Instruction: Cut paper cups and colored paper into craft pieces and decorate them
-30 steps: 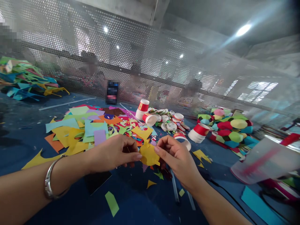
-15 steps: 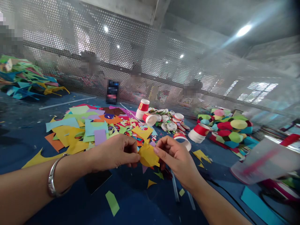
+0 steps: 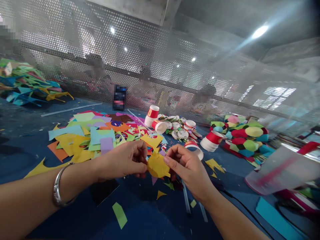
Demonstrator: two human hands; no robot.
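A roundish yellow paper cutout (image 3: 157, 165) with small tabs at its edge is held up between my two hands over the blue table. My left hand (image 3: 128, 160), a silver bangle at its wrist, pinches the cutout's left edge. On the opposite edge, my right hand (image 3: 186, 168) grips it between thumb and fingers. Just behind lies a yellow paper scrap (image 3: 152, 140) on a heap of coloured paper. Below the hands are a small yellow-orange scrap (image 3: 160, 194) and a light green piece (image 3: 119, 215).
Red-and-white paper cups (image 3: 213, 140) stand and lie beyond my right hand. A translucent cup (image 3: 281, 170) with a red straw is at right, near a black cable (image 3: 240, 205) and glue sticks (image 3: 186, 198). A phone (image 3: 120, 97) stands at the back, before a perforated metal screen (image 3: 160, 60).
The yellow cutout is turned slightly, with a tab now showing at its top. My left fingers have shifted a little at its edge; my right hand is almost still.
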